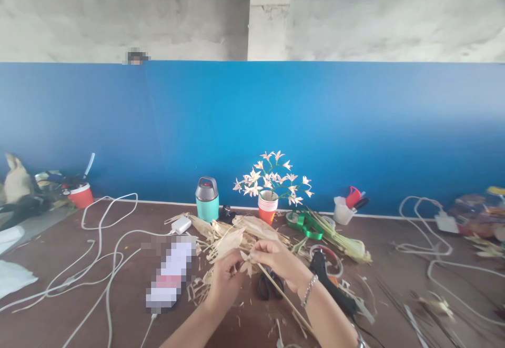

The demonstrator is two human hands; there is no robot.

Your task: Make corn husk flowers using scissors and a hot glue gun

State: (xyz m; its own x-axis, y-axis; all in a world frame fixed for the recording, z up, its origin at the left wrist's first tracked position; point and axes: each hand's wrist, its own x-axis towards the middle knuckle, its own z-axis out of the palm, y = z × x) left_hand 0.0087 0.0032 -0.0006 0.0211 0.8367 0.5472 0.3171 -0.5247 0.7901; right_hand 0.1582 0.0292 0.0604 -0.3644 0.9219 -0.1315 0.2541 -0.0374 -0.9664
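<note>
My left hand point(224, 279) and my right hand point(276, 261) meet over the brown table point(118, 306), both pinched on a small pale husk flower point(246, 264) at the top of a thin stick point(284, 298). The stick slants down to the right under my right wrist, which wears a bracelet. Behind the hands lies a heap of dry corn husks point(229, 235). Black scissors point(268, 287) rest on the table just below the hands.
An orange cup of finished husk flowers point(270, 187) stands at the blue partition, beside a teal tumbler point(207, 199). A black glue gun point(329, 279), green ribbon point(303, 221), green stems point(343, 240), white cables point(102, 253) and a blurred phone point(171, 274) lie around.
</note>
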